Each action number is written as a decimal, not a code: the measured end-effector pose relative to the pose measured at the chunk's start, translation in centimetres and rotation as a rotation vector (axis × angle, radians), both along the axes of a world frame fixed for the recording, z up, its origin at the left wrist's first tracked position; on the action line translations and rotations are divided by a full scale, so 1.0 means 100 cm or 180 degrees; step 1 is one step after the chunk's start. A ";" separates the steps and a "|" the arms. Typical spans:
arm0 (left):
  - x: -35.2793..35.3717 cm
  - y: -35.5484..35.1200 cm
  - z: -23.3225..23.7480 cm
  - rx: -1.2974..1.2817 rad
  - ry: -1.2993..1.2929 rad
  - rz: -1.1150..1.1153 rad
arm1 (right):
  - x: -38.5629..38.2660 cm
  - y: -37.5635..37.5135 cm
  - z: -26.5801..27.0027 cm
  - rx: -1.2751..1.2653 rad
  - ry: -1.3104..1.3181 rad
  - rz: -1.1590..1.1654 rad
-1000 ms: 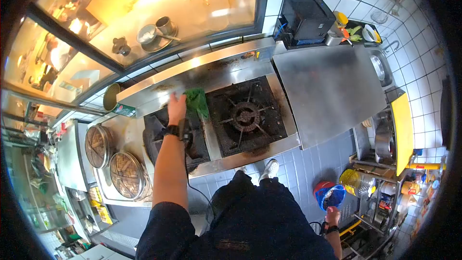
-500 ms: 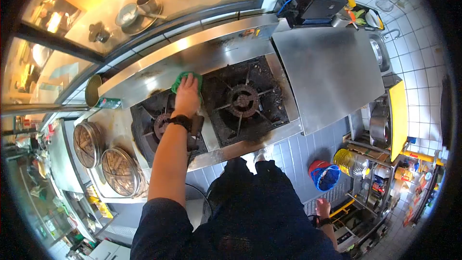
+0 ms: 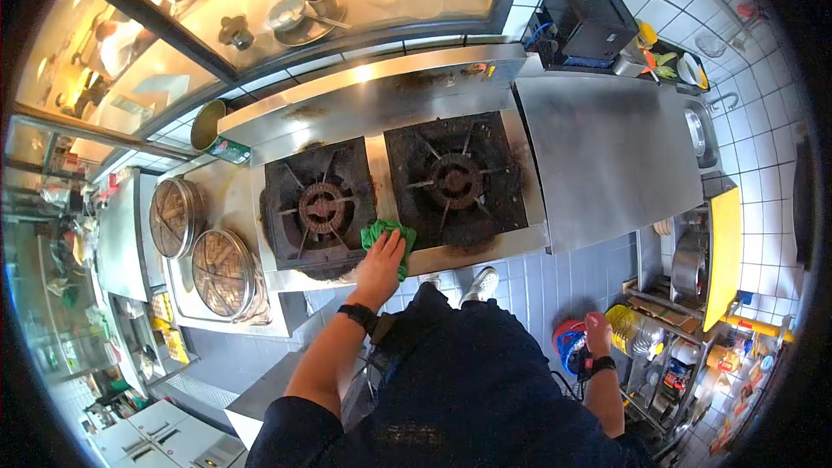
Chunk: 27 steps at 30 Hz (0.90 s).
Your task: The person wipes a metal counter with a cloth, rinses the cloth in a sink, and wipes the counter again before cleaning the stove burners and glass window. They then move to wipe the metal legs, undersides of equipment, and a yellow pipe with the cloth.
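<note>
At the near edge of the stove (image 3: 394, 264), on the steel strip between the two burners, my left hand (image 3: 380, 267) lies flat on the green cloth (image 3: 378, 231). The fingers (image 3: 394, 245) are spread wide over it, pressing rather than gripping. The cloth sits just beside the left burner (image 3: 321, 206), and its far corner touches the black grate.

My right hand (image 3: 596, 329) hangs at my side, near the red bucket (image 3: 565, 338) on the floor. It is too small in this view for me to tell whether its fingers are curled or loose.

The grate is the likeliest trouble. With no real grip on the cloth, a prong could catch a fold and drag it out from under my palm. I see no flame on either side, but I can't judge whether the iron is hot. The right burner (image 3: 455, 180) is ringed with char that would smear onto clean steel. This close to the lip, the cloth could also slide off onto the floor tiles (image 3: 555, 286).
</note>
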<state>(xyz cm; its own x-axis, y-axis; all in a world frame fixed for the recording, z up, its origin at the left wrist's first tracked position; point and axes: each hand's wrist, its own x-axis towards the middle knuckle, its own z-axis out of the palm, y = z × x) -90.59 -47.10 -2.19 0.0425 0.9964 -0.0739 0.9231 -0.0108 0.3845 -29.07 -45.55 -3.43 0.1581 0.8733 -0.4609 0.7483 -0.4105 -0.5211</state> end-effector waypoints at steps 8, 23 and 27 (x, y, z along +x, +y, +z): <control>0.065 -0.014 0.004 0.0256 -0.0175 -0.0184 | 0.046 -0.030 -0.033 0.0206 -0.0277 0.1558; -0.133 -0.174 -0.020 0.0454 0.0817 0.2038 | 0.141 0.084 -0.103 0.0482 -0.1401 0.2391; -0.171 -0.159 -0.030 0.0473 0.0776 0.2529 | 0.105 0.051 -0.069 0.0321 -0.1724 0.3126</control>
<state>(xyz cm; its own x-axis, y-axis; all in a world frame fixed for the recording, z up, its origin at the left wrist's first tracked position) -107.71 -63.03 -5.24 -0.6753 0.7233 0.1442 0.7346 0.6421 0.2194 -18.60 -40.48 -10.37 -0.4605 0.7589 -0.4605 0.8617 0.5066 -0.0268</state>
